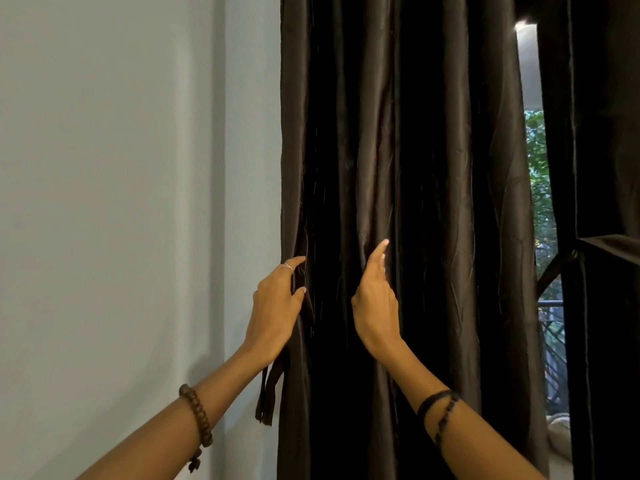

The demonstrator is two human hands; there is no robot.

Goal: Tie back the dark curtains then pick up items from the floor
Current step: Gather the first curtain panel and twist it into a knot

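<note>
Centrally, the dark curtain point(398, 202) hung ungathered beside the wall point(121, 168). Right hand point(375, 306) pointed, grip apart; left hand point(275, 313), grip clamped on the tie-back strap point(268, 393), should best encircle all folds before knotting.

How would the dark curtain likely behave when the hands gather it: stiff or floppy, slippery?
Probably floppy: the dark curtain hangs in soft vertical folds. Its sheen suggests a smooth, possibly slippery fabric. The left hand at its edge holds the dangling tie strap, which also looks limp.
</note>
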